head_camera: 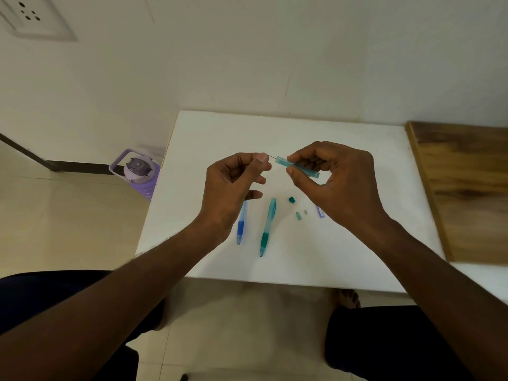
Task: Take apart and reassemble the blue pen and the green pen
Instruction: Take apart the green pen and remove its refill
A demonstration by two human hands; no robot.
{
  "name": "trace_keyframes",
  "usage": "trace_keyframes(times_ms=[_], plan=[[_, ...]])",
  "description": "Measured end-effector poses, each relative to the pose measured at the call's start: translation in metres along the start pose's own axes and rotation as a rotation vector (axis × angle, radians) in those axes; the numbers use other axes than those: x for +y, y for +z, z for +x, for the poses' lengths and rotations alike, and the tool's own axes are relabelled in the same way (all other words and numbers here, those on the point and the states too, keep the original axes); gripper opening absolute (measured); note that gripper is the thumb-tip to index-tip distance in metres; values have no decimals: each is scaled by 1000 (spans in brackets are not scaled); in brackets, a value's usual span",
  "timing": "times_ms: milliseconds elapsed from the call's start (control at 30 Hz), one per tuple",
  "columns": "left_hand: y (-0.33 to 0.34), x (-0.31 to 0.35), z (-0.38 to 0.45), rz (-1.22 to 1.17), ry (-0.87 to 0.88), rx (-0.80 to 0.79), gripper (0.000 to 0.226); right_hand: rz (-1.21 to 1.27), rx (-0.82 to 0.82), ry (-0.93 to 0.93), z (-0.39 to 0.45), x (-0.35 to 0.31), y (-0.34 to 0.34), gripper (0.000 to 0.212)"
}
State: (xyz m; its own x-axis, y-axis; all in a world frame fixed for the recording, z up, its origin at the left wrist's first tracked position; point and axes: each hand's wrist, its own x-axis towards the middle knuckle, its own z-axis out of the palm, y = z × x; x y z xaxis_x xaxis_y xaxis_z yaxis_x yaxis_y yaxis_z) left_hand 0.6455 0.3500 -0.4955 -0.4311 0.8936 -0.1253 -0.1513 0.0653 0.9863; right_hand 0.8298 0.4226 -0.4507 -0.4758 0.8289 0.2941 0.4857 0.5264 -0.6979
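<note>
While pinching a thin dark rod [272, 157] between thumb and forefinger, left hand [233, 185] held up above the white table [343, 248], remaining fingers loosely curled. Rod running rightward into the open end of a translucent green barrel piece [298, 167]; whether refill or spring wire, cannot tell. Right hand [335, 182] clamped on that barrel piece, thumb below, fingertips above, barrel tilted down toward the right. Both hands raised off the tabletop, close together, joined only through rod and barrel.

Below the hands, lying on the table: blue pen [241, 225], tip pointing toward the near edge, upper part hidden behind the left hand. Just beside it to the right, green pen section [267, 229] with darker green grip, tip also toward the near edge. Further right, small dark green cap [292, 199], a small pale green piece [298, 216] and a tiny grey piece [305, 212] close together. Bluish piece [320, 211] partly hidden under the right hand.

Off the table's left edge, purple bottle [140, 174] on the floor. To the right, wooden board [467, 188].
</note>
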Motion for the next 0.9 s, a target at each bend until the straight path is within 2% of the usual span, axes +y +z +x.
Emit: trace_keyframes(times_ms=[367, 533, 667, 767, 900], plan=[[-3, 2, 4, 117, 46, 78, 11, 11, -23, 19, -2, 1, 9, 17], [-15, 12, 8, 475, 326, 149, 19, 63, -23, 120, -2, 13, 23, 13], [-20, 21, 11, 572, 461, 205, 16, 111, 53, 282, 4, 37, 32, 13], [-23, 21, 12, 642, 466, 199, 16, 47, 109, 397, 12, 61, 31, 12], [-20, 12, 11, 759, 377, 95, 8, -63, 89, 458, 19, 80, 35, 19]])
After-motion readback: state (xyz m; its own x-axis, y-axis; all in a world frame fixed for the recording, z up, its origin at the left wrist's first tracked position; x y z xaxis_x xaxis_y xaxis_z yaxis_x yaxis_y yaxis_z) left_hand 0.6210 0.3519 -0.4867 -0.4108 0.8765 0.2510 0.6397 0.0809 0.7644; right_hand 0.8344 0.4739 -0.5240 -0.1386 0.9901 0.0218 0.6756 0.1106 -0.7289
